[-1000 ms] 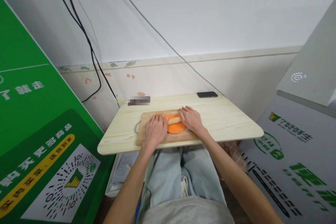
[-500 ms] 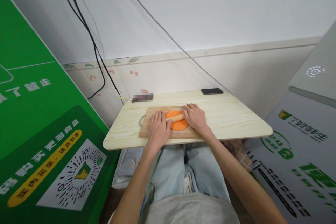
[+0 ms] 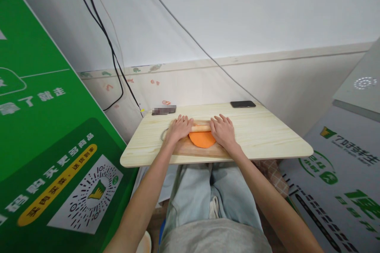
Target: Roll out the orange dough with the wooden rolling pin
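A flat round of orange dough (image 3: 202,139) lies on a wooden cutting board (image 3: 192,150) on a pale wooden table (image 3: 267,134). A wooden rolling pin (image 3: 199,128) rests across the dough's far edge. My left hand (image 3: 178,127) lies flat on the pin's left end, fingers stretched forward. My right hand (image 3: 223,130) presses flat on the right end in the same way. Both palms hide the ends of the pin.
A dark phone (image 3: 242,104) lies at the table's far right corner, and a small dark object (image 3: 164,110) at the far left. A green printed board (image 3: 44,138) leans at the left, printed boxes (image 3: 341,166) stand at the right. Black cables (image 3: 109,47) hang on the wall.
Both hands have pushed the rolling pin away from me, from the middle of the dough to its far edge. More of the flattened dough now shows near me.
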Demonstrator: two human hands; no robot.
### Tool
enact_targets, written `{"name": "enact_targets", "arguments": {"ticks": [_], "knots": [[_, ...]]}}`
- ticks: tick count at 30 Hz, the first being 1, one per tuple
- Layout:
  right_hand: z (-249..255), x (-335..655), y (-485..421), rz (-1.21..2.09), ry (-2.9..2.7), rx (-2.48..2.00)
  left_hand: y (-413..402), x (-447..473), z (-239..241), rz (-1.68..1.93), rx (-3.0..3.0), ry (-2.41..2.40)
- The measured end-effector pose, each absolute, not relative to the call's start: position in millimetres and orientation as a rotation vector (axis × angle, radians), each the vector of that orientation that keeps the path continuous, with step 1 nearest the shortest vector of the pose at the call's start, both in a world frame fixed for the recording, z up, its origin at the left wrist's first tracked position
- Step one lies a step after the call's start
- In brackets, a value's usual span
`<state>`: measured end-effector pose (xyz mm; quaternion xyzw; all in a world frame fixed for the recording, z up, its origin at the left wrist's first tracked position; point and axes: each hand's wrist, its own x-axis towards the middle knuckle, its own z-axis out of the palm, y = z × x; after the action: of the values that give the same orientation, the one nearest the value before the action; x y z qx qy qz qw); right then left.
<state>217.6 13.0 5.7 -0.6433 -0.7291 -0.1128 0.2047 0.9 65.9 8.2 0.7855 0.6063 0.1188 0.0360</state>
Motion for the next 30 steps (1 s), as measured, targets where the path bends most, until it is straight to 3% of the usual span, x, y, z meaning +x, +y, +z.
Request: {"name": "enact_targets", "arguments": {"ticks": [4, 14, 24, 30], "knots": [[8, 218, 12, -0.292, -2.037, -1.82, 67, 0, 9, 0.338, 2.453, 1.89], [13, 218, 8, -0.297, -2.029, -1.885, -21, 5, -31, 0.697, 2.604, 1.933], [1, 217, 18, -0.345, -1.97, -1.798, 80, 5, 22, 0.162, 2.348, 1.857], [2, 218, 17, -0.341, -1.982, -1.782, 89, 5, 27, 0.166, 2.396, 1.835]]}}
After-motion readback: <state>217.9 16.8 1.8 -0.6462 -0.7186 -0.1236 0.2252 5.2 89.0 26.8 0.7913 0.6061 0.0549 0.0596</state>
